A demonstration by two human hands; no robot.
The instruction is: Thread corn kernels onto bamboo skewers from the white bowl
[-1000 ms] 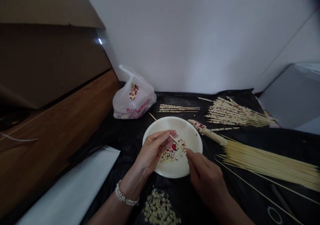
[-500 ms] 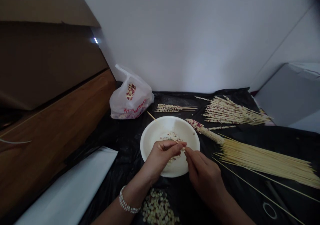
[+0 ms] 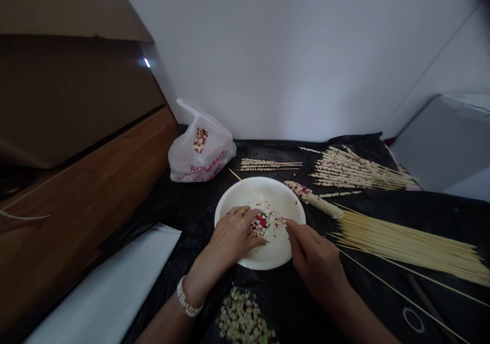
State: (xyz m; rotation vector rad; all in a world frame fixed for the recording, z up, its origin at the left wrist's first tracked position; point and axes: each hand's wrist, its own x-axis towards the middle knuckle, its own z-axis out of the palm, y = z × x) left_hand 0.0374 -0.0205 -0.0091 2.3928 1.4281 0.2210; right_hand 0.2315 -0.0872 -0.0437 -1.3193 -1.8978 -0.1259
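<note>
My right hand (image 3: 312, 247) is closed in a pinch at the right side of a white bowl (image 3: 225, 201). It holds a thin wooden skewer (image 3: 242, 179) that slants across the bowl, its bare end sticking out past the far left rim. Pale kernels appear to be threaded on the part nearer my fingers. My left hand (image 3: 233, 231) reaches over the left rim, thumb and fingers apart, touching or just above loose white and dark red corn kernels (image 3: 273, 221) in the bowl. A red and green print shows on the bowl's bottom.
Beyond the bowl lie a plastic bag (image 3: 202, 152), several threaded skewers (image 3: 260, 165) and a larger threaded bundle (image 3: 348, 170). To the right are a partly stripped corn cob (image 3: 314, 200) and bare skewers (image 3: 406, 237). A kernel pile (image 3: 245, 318) lies in front.
My left hand has left the skewer, moved down and left, and spread its fingers over the kernels. The skewer has shifted slightly right, still in my right hand.
</note>
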